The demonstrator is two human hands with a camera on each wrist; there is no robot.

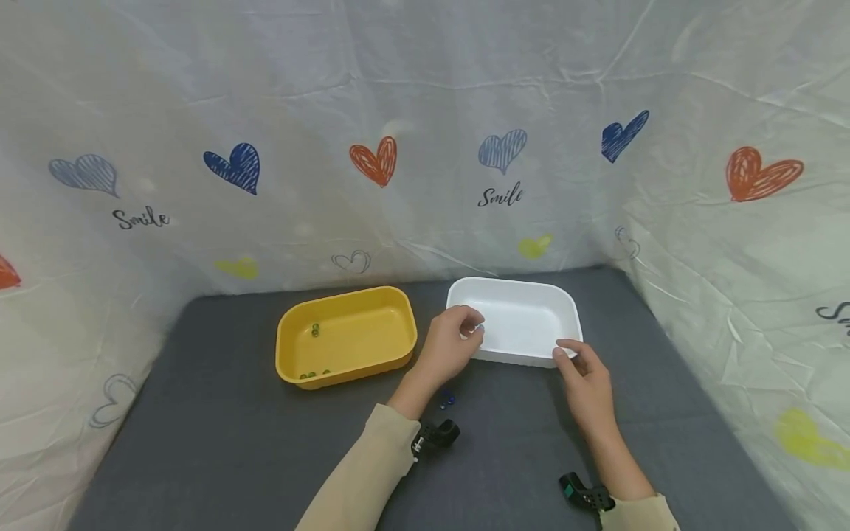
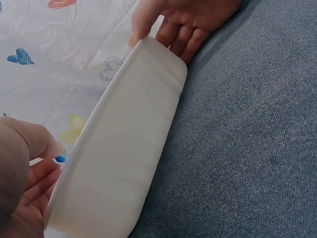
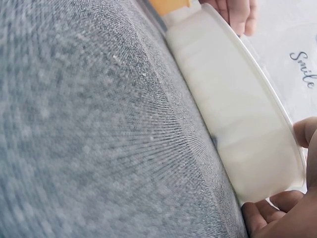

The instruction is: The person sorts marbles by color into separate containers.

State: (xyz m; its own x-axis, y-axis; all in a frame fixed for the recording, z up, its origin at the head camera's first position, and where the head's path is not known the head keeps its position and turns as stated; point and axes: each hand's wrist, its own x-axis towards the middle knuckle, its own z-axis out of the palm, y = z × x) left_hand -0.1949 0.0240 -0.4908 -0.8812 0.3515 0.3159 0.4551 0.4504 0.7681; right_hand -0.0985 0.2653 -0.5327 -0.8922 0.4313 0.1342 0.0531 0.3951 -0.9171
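My left hand (image 1: 451,341) pinches a blue glass marble (image 2: 61,157) between thumb and fingertips, just over the left end of a white rectangular tray (image 1: 524,317). At the tray's near right corner, my right hand (image 1: 589,383) grips the wall, thumb at the rim and fingers around the outer end. A few dark blue marbles (image 1: 447,400) lie on the grey cloth, close to my left wrist. The wrist views show mostly the tray's outer side, which hides its inside.
Left of the white tray stands a yellow tray (image 1: 352,335) with several green marbles (image 1: 315,330) in it. Grey cloth (image 1: 226,442) covers the table. Behind and at the sides hangs a white sheet (image 1: 425,96) printed with hearts.
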